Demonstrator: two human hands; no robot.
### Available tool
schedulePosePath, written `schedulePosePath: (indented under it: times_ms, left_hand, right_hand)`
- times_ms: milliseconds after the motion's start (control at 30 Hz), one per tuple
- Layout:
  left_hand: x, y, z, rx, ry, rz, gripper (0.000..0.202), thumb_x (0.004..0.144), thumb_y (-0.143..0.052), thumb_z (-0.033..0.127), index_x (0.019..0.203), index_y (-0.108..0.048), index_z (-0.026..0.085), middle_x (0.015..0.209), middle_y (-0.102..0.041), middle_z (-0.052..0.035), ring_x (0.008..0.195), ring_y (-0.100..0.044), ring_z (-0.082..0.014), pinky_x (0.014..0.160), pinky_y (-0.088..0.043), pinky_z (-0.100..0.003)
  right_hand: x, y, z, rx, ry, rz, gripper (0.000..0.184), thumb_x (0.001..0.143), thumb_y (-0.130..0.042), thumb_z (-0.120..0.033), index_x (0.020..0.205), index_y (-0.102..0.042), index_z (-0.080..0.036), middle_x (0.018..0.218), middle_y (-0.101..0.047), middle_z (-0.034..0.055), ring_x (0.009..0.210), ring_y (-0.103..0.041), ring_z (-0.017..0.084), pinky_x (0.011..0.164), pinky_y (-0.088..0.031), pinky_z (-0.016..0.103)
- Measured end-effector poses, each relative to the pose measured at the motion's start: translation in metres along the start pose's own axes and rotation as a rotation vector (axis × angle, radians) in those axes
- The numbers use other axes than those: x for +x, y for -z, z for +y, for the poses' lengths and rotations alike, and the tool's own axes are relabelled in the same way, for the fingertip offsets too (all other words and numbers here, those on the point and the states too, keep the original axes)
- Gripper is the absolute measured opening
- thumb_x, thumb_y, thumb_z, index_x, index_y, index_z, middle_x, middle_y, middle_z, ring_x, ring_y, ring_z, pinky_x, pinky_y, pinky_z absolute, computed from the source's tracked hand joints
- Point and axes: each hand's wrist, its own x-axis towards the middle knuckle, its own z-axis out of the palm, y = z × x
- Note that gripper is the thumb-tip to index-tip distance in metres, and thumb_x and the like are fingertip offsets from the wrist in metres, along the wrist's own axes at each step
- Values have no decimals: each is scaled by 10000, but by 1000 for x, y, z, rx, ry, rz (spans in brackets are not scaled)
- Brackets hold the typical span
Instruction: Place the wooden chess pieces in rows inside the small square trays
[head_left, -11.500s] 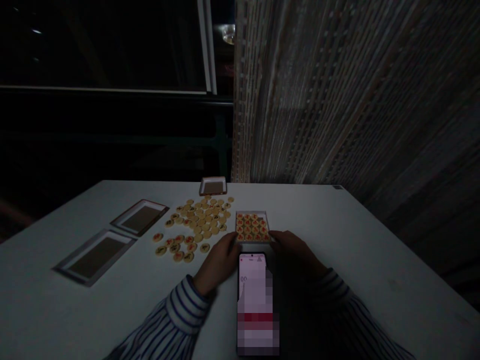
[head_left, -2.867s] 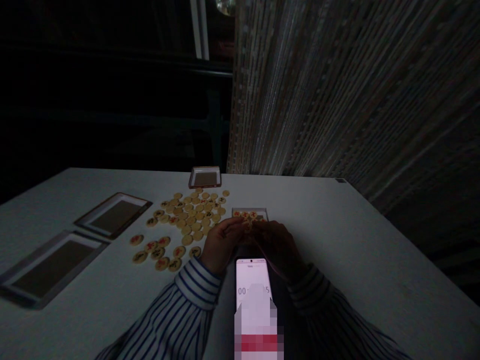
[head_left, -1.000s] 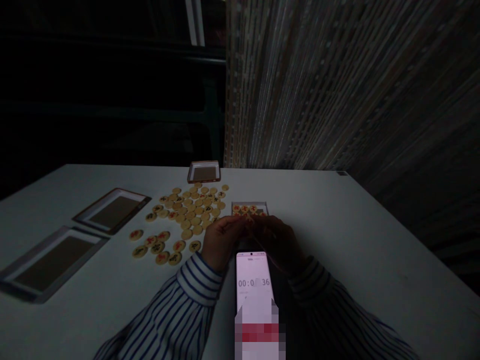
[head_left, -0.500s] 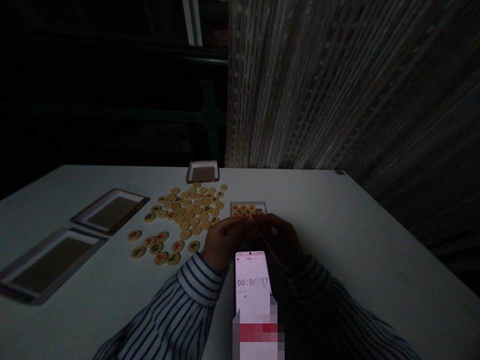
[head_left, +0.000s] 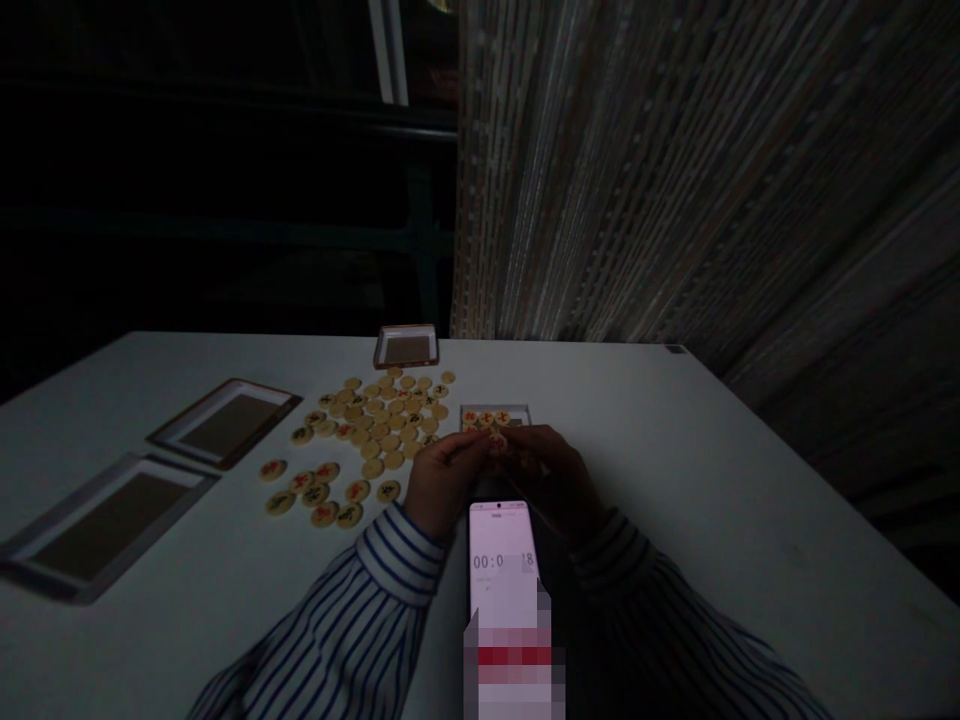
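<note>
My left hand (head_left: 444,482) and my right hand (head_left: 561,478) meet over the near part of a small box. Between their fingertips is a round wooden Chinese chess piece (head_left: 496,443) with a red mark, and the fingers of both hands are closed on it. Just beyond, the box (head_left: 525,411) holds a row of red-marked pieces (head_left: 486,419); its near side is hidden by my hands. To the left lies a loose spread of Chinese chess pieces (head_left: 386,422), many blank side up, others with red or black characters.
A lit phone (head_left: 499,535) showing a running timer lies between my forearms. Two shallow trays or lids (head_left: 223,425) (head_left: 105,530) rest at the left, and a smaller one (head_left: 406,348) at the table's far edge. A strand curtain (head_left: 570,170) hangs behind the white table (head_left: 720,520).
The piece between my fingertips has come up and now shows its red-marked face. My hands have barely moved, and the loose pieces lie as before. The phone's timer has advanced.
</note>
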Motion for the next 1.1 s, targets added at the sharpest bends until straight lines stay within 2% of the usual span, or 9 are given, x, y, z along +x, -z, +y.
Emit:
schedulePosePath:
  times_ms: [300, 433, 600, 667, 767, 900, 1100]
  left_hand:
    - [0, 1, 0, 8, -30, -9, 287, 605, -733, 333, 809, -706, 134, 801, -715, -66, 715, -653, -164, 698, -530, -288]
    - [3, 1, -5, -26, -45, -18, 323, 598, -733, 349, 823, -697, 122, 800, -712, -73, 704, -651, -169, 693, -530, -304]
    - [7, 4, -6, 23, -104, 24, 349, 613, -711, 381, 826, -686, 106, 736, -702, -71, 662, -643, -161, 673, -527, -303]
    - [9, 8, -5, 104, -177, 71, 354, 644, -681, 395, 852, -680, 108, 726, -698, -69, 672, -644, -164, 668, -524, -302]
    - [12, 15, -5, 340, -330, 129, 292, 704, -627, 361, 880, -680, 134, 822, -699, -73, 760, -643, -171, 731, -514, -310]
    - [15, 23, -7, 593, -475, 139, 237, 756, -563, 319, 904, -676, 172, 890, -686, -61, 833, -629, -172, 790, -493, -315]
    - [19, 27, -9, 744, -531, 93, 225, 789, -512, 284, 919, -660, 176, 892, -676, -60, 842, -620, -168, 780, -491, -303]
  right_hand:
    - [0, 1, 7, -195, 74, -52, 267, 850, -481, -307, 1086, -600, -269, 923, -673, 20, 835, -591, 165, 721, -424, 324]
    - [-1, -1, 11, -252, 72, -81, 270, 836, -511, -334, 1067, -594, -222, 986, -667, 42, 881, -585, 171, 752, -408, 328]
    - [1, 0, 13, -345, 72, -65, 252, 823, -534, -336, 990, -615, -165, 942, -679, 66, 846, -590, 176, 748, -399, 318]
    - [3, 4, 12, -363, 77, -57, 257, 824, -528, -340, 980, -617, -156, 918, -683, 68, 830, -592, 178, 744, -400, 316]
    - [6, 13, 11, -385, 76, -65, 257, 816, -537, -326, 983, -616, -148, 876, -680, 68, 807, -590, 175, 743, -398, 311]
    - [9, 23, 8, -399, 66, -76, 268, 801, -559, -314, 1005, -606, -146, 850, -670, 68, 793, -584, 174, 739, -397, 309]
    - [16, 32, 2, -439, 8, -144, 258, 790, -562, -297, 998, -609, -151, 852, -666, 64, 783, -581, 176, 743, -398, 311]
